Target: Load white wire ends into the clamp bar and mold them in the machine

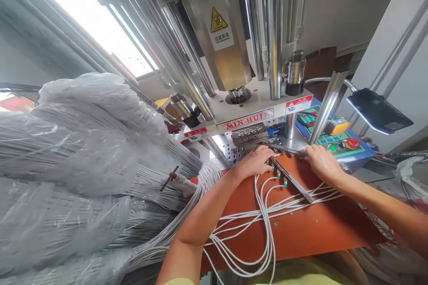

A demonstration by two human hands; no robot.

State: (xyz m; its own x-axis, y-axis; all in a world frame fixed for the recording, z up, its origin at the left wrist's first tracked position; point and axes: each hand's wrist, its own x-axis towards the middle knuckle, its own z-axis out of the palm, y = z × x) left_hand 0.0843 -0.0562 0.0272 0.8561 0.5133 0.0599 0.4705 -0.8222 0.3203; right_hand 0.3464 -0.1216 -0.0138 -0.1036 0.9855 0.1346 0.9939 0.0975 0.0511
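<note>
Two narrow metal bars lie between my hands at the front of a press. The far metal bar (287,149) has its right end pinched in my right hand (321,164). My left hand (256,161) is closed, its curled fingers against the left ends of the bars; what exactly it grips is hidden. Several small green-ended connectors (278,175) stick out along the near metal bar (297,185), which rests slantwise over the orange-brown work surface (310,227). From the connectors, white cables (265,213) loop down toward my lap.
Above stands the press (245,118) with polished columns and a heat-warning label. Plastic-wrapped cable bundles (83,151) are piled at the left. At the right are a blue control box (364,153) with a red button and a lamp (379,111). A metal mould (249,131) lies under the press.
</note>
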